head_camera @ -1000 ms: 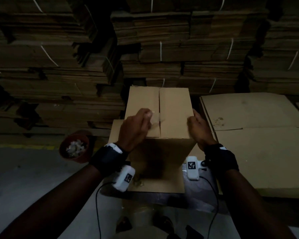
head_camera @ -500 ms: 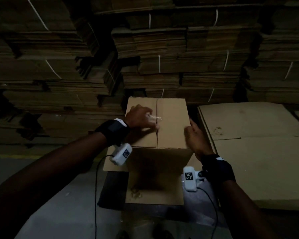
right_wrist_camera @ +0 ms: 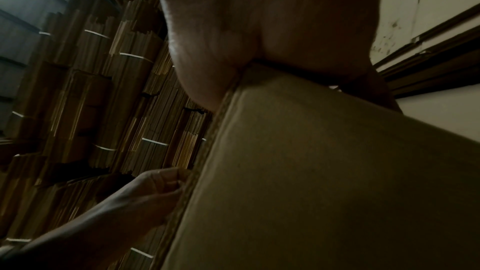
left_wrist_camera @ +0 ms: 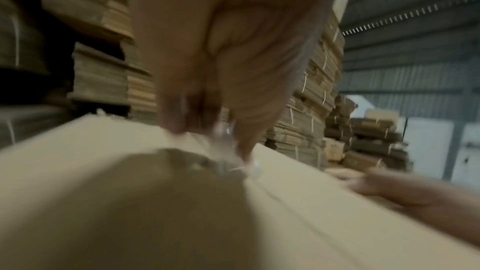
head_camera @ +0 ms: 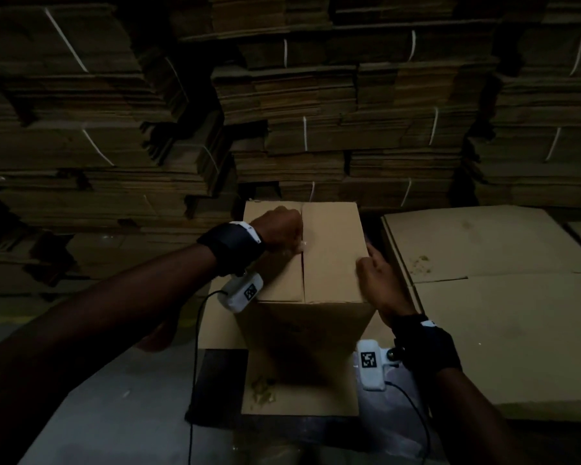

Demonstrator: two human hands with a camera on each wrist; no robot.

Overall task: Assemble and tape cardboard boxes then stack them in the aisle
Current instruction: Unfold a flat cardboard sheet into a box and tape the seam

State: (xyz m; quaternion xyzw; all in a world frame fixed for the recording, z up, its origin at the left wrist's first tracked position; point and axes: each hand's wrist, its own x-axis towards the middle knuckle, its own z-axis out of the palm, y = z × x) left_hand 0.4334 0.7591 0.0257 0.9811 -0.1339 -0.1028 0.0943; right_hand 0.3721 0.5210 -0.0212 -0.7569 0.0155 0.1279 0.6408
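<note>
**A:** Where did the box (head_camera: pixel 304 260) stand at that moment?

**B:** Upright on a flat sheet of cardboard (head_camera: pixel 299 402) on the floor, its two top flaps shut and meeting along a centre seam (head_camera: pixel 303 263). The left hand (head_camera: pixel 279 231) sat on the far half of that seam, fingers bunched down and pinching a pale, clear strip that I took for tape (head_camera: pixel 301 246); the left wrist view, though blurred, showed the glossy strip (left_wrist_camera: pixel 228 151) pressed under the fingertips.

**A:** What had changed?

**B:** A second before, that hand was near the front edge of the top. Half a second before, it was at mid-seam. By this frame it had travelled towards the back edge, so I judged the tape was being drawn along the join and the sealing of this flap pair was well on, not finished.

**A:** And the other hand?

**B:** The right hand (head_camera: pixel 378 283) had stayed at the box's right upper edge, thumb on top and fingers curled down the side wall, bracing it; the right wrist view showed the edge (right_wrist_camera: pixel 233 89) wedged between thumb and fingers.

**A:** Around it?

**B:** Flattened cartons (head_camera: pixel 483 297) lay just to the right, and strapped bundles of cardboard (head_camera: pixel 316 129) were stacked high behind.
</note>
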